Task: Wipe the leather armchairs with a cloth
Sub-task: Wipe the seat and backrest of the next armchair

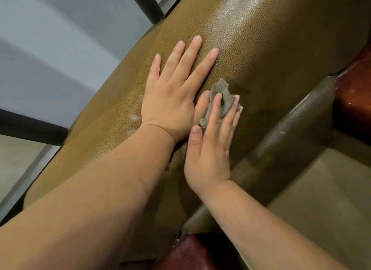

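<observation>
The olive leather armchair back (261,48) carries a flat left hand (172,93) and, just beside it toward the seat, a small grey cloth (222,101) pressed under the right hand (210,149).

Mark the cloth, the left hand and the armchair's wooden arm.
cloth (222,101): head view, grey fabric above the fingers.
left hand (170,95): head view, back of hand.
wooden arm (355,93): head view, red-brown top surface.

Armchair (251,54): olive-brown leather, pebbled grain, semi-gloss, with bright highlights along its upper edge. Piping roll (291,129): darker leather, smoother, glossy. Seat cushion (321,199): paler, matt. Cloth (222,103): grey woven fabric, rough, frayed edges, matt. Armrests (355,88): reddish-brown wood, polished.
</observation>
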Available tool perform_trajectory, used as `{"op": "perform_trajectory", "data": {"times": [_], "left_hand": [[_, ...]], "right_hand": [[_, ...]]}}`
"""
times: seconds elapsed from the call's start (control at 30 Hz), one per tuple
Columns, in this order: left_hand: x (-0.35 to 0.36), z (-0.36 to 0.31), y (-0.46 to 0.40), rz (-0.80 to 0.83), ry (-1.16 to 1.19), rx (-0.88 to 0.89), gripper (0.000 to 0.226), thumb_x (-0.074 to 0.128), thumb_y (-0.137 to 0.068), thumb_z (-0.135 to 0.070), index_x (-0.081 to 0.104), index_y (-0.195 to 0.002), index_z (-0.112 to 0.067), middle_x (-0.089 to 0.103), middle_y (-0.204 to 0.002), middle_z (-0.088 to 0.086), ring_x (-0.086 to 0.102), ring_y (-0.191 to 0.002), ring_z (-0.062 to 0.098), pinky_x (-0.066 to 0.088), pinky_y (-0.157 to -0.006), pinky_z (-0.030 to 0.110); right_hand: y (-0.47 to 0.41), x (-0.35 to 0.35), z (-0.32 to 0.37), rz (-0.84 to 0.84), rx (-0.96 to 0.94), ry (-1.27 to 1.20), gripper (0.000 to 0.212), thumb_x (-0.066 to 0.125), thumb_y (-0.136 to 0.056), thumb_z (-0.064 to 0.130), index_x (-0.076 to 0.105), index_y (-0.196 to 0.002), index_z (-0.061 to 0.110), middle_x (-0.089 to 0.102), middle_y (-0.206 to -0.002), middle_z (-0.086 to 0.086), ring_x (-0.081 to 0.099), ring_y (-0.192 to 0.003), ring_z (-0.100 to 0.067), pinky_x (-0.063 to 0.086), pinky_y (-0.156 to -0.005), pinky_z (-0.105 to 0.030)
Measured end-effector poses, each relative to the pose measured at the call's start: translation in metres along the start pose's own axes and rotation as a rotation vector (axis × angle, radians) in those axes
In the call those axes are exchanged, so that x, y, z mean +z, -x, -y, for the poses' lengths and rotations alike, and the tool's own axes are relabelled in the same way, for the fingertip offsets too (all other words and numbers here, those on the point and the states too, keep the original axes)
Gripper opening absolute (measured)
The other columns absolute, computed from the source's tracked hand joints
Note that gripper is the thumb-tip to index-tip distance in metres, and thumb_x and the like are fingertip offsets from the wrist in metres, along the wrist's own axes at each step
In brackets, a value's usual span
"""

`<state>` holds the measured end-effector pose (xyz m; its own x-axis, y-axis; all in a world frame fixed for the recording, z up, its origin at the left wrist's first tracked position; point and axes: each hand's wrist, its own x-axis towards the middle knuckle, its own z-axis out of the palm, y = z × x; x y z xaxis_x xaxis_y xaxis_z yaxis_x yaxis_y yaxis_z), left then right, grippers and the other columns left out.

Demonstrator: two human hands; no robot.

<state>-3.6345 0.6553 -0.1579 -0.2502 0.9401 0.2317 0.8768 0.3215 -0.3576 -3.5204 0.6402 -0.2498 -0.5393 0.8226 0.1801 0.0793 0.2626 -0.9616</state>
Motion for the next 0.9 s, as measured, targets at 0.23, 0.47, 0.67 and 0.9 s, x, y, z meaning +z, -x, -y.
{"op": "perform_trajectory", "data": {"times": [0.23,0.47,0.67,0.9], "left_hand": [[-0.024,0.002,-0.007,0.133,0.192,-0.027,0.060,0.037,-0.106,-0.035,0.030,-0.166,-0.030,0.022,-0.175,0.002,0.018,-0.161,0.029,0.018,-0.130,0.053],[-0.061,0.056,0.122,0.192,0.149,-0.085,0.060,0.037,-0.109,-0.037,0.029,-0.166,-0.022,0.021,-0.174,0.007,0.018,-0.161,0.032,0.021,-0.130,0.052],[-0.040,0.048,0.125,0.034,0.035,-0.065,0.064,0.039,-0.105,-0.044,0.033,-0.165,-0.020,0.029,-0.171,0.012,0.029,-0.156,0.039,0.028,-0.124,0.058],[-0.032,0.051,0.132,-0.031,0.037,-0.077,0.065,0.036,-0.105,-0.047,0.034,-0.165,-0.022,0.030,-0.171,0.009,0.031,-0.156,0.036,0.030,-0.123,0.056]], "right_hand": [[-0.020,-0.023,-0.062,0.000,0.508,0.123,0.067,0.023,-0.109,0.042,-0.012,-0.165,0.027,-0.016,-0.172,-0.014,-0.016,-0.159,-0.030,0.005,-0.129,-0.052],[0.022,0.005,0.034,0.150,-0.230,0.215,0.065,0.024,-0.108,0.043,0.007,-0.167,0.020,-0.016,-0.172,-0.014,-0.017,-0.157,-0.039,-0.006,-0.128,-0.049],[0.012,-0.006,-0.075,-0.204,0.666,0.122,0.062,0.016,-0.111,0.042,0.002,-0.167,0.021,-0.005,-0.174,-0.014,-0.008,-0.161,-0.028,-0.002,-0.130,-0.045],[0.087,0.050,-0.009,-0.015,-0.110,0.213,0.072,0.029,-0.109,0.046,0.006,-0.164,0.006,-0.008,-0.168,-0.029,-0.008,-0.158,-0.044,0.003,-0.129,-0.053]]}}
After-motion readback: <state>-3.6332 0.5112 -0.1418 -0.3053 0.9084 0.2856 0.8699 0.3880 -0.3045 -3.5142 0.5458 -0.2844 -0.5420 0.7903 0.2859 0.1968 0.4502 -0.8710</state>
